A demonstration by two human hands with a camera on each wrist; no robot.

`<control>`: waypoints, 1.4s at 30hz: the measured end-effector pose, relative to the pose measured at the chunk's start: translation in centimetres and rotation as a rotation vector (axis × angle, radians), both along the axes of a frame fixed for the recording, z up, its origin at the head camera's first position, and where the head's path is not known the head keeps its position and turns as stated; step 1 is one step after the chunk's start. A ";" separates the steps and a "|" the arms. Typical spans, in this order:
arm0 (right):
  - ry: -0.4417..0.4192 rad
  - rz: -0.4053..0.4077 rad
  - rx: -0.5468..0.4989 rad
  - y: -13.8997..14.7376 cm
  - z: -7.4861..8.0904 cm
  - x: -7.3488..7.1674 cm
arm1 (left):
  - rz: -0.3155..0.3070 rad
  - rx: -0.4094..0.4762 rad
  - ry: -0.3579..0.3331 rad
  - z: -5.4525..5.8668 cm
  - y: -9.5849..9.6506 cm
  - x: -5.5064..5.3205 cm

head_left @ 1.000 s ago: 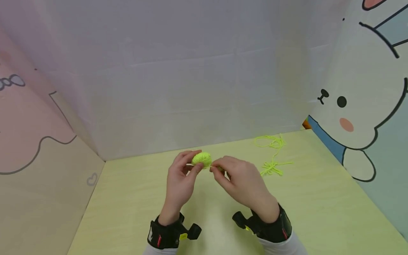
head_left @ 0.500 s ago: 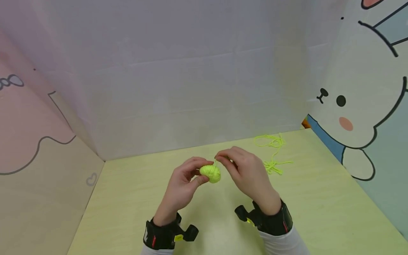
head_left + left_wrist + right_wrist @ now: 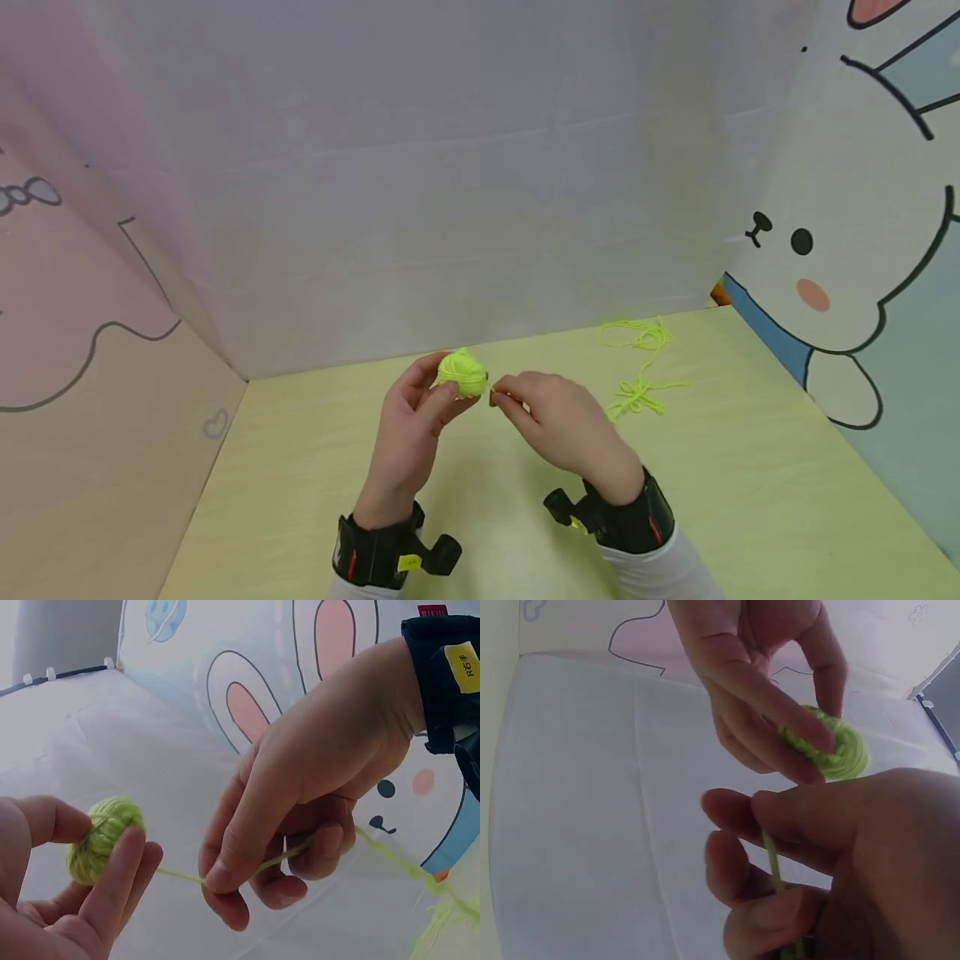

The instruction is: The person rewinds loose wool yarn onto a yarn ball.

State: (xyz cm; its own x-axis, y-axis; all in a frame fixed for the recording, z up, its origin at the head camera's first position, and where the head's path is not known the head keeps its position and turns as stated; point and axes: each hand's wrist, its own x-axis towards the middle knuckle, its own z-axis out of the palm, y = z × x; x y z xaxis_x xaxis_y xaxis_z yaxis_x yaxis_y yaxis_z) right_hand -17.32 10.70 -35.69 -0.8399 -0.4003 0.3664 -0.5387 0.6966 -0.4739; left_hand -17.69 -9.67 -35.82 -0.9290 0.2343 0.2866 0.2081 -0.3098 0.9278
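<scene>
The thumb and forefinger of the right hand (image 3: 564,423) pinch the yarn strand (image 3: 180,875), which runs on past its other, curled fingers. Just beside it, the left hand (image 3: 408,425) grips the yarn ball (image 3: 462,372) between thumb and fingers, held up above the worktop (image 3: 750,458). The strand crosses nearly straight between them; light, even tension seems best, since a hard tug could pull the ball from its grip and slack could loosen the coils. Beyond the right hand, loose yarn (image 3: 637,397) lies tangled on the worktop; gentle feeding should avoid a snag.
</scene>
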 end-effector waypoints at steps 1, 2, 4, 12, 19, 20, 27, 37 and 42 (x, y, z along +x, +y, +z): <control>-0.013 0.017 0.022 -0.2 0.0 0.1 | 0.031 0.003 -0.016 -0.1 0.0 -0.1; -0.025 0.035 0.042 -0.3 0.0 0.3 | 0.062 0.005 -0.028 -0.2 0.0 -0.2; -0.046 0.076 0.073 -0.5 0.0 0.7 | 0.129 0.003 -0.042 -0.4 0.0 -0.4; 0.014 0.178 0.080 -0.7 0.5 2.1 | 0.340 -0.115 0.011 -1.0 0.4 -0.9; 0.158 0.152 -0.030 0.0 1.2 2.8 | 0.451 -0.379 0.174 0.6 0.8 0.0; 0.185 0.139 -0.056 0.1 1.3 2.7 | 0.444 -0.417 0.217 0.7 0.9 0.1; 0.357 0.003 -0.205 1.1 1.7 2.0 | 0.249 -0.580 0.438 -0.2 0.4 -0.1; 0.334 -0.050 -0.213 1.7 1.3 1.0 | -0.022 -0.520 0.441 -0.4 -0.1 0.2; 0.187 -0.042 -0.180 1.5 0.9 0.6 | -0.079 -0.358 0.316 -0.1 -0.5 0.4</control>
State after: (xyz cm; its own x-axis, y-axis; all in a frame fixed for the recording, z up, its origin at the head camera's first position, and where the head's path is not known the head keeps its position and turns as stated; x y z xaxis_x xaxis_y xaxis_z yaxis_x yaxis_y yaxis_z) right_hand -16.69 12.16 -34.81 -0.7653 -0.2803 0.5794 -0.6009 0.6337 -0.4872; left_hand -17.31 -10.16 -35.95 -0.7848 0.4366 0.4399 0.4853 -0.0085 0.8743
